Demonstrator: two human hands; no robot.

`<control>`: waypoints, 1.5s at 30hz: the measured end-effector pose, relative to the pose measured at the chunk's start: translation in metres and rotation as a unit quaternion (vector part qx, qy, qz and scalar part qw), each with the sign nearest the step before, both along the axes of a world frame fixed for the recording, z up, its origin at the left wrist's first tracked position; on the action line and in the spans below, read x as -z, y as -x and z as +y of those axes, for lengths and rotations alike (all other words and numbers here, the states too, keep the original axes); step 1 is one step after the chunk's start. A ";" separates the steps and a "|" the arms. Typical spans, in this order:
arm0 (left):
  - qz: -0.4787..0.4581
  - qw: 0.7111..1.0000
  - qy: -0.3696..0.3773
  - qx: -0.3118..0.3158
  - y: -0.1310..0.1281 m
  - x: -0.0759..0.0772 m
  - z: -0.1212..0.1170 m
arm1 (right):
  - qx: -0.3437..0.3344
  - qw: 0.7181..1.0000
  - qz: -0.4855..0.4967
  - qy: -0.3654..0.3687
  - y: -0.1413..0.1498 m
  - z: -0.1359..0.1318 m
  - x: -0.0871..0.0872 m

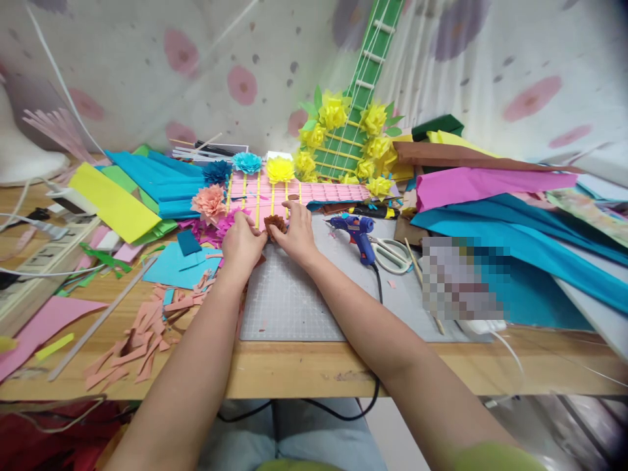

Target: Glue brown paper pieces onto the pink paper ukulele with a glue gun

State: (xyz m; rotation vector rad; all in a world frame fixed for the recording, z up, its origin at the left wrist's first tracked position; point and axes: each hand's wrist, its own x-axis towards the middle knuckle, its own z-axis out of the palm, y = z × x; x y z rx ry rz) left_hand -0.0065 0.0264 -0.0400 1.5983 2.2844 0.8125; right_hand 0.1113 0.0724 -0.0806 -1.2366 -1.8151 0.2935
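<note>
A small brown paper flower [275,222] sits at the lower edge of a pink paper guitar [314,191] with yellow strips across it. My left hand [242,243] is closed at the flower's left side, fingertips pressed against its base. From the right, my right hand [298,234] grips the flower with its thumb low and its fingers bent over the guitar. Around the guitar's body are a salmon flower [210,203], a magenta flower [226,224], a dark blue flower [217,171], a light blue flower [246,162] and a yellow flower [281,170].
A blue glue gun [358,230] and scissors [392,254] lie on the grey cutting mat [294,307]. Behind stands a green paper guitar [360,98] with yellow flowers. Salmon paper scraps [142,337] lie left, a power strip [53,261] beyond. Blue crepe paper [515,229] lies right.
</note>
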 end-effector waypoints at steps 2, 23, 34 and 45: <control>-0.014 1.000 0.001 -0.001 0.000 -0.002 -0.001 | -0.003 1.000 -0.001 -0.001 0.000 0.001 0.001; -0.070 0.996 -0.020 -0.044 0.004 -0.006 0.004 | -0.010 1.000 -0.006 0.011 -0.002 0.000 -0.001; 0.048 0.998 -0.035 0.012 0.002 -0.016 -0.006 | -0.008 0.999 -0.028 0.015 -0.003 -0.002 -0.003; 0.072 0.997 -0.014 0.024 0.000 -0.009 -0.002 | -0.007 1.000 -0.015 0.010 -0.002 -0.003 -0.005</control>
